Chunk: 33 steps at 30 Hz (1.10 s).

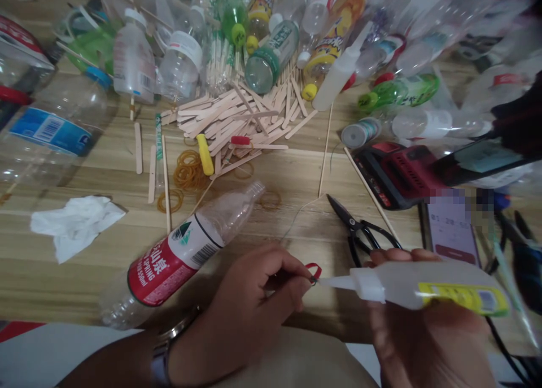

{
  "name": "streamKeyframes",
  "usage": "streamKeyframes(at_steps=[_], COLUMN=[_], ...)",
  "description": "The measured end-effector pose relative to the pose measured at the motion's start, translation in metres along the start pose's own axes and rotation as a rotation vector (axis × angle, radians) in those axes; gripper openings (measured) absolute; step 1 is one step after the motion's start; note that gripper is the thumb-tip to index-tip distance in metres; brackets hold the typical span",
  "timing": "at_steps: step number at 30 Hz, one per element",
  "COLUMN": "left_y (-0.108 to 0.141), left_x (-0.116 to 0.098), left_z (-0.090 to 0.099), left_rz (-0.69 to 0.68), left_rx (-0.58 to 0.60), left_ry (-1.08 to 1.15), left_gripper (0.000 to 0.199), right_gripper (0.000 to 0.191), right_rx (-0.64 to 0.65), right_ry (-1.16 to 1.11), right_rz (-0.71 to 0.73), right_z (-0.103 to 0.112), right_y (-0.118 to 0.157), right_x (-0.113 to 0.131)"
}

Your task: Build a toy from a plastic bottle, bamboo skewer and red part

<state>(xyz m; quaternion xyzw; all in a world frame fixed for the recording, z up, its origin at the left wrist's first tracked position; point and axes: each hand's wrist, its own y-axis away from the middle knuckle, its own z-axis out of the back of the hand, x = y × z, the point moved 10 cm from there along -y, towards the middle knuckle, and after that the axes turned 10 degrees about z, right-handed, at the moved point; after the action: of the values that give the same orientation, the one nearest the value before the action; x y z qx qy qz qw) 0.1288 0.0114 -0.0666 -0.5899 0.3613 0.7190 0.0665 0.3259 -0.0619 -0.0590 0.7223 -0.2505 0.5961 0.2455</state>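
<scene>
My left hand (258, 292) pinches a small red loop (314, 271) between thumb and fingertips, above the table's front edge. A thin dark thread (292, 224) runs from near these fingers toward the back. My right hand (427, 337) is wrapped round a clear glue bottle (406, 280) with a yellow label, held on its side. Its narrow nozzle (336, 282) points left, and the tip meets or nearly meets the bottom of the red loop; actual contact is too small to tell. Behind my right hand lie black-handled scissors (359, 227). An empty labelled water bottle (169, 258) lies left of my left hand.
Wooden craft sticks (237, 117) are heaped mid-table, with rubber bands (188, 170) and a yellow screwdriver handle (205, 155) before them. Several plastic bottles crowd the back. A red-and-black power tool (406, 170) and a phone (451, 230) lie at right, crumpled tissue (78, 221) at left.
</scene>
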Motion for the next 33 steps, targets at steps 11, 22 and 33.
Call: streamKeyframes(at_steps=[11,22,33], left_y=[0.004,0.022,0.039], left_x=[-0.007,-0.039,-0.046], left_z=[0.003,0.012,0.010], left_rz=[-0.104,-0.422,-0.514], left_rx=[-0.081,-0.288,-0.324], left_ry=[-0.062,-0.290,-0.429], left_gripper=[0.009,0.013,0.014], right_gripper=[0.035,0.040,0.051], right_rx=[-0.167,-0.185,-0.279], right_ry=[-0.206,-0.302,-0.338], right_rz=[-0.186,-0.304,-0.399], right_z=[-0.004,-0.015,-0.016], right_y=[0.011,0.014,0.021], right_x=[-0.019,-0.026,-0.032])
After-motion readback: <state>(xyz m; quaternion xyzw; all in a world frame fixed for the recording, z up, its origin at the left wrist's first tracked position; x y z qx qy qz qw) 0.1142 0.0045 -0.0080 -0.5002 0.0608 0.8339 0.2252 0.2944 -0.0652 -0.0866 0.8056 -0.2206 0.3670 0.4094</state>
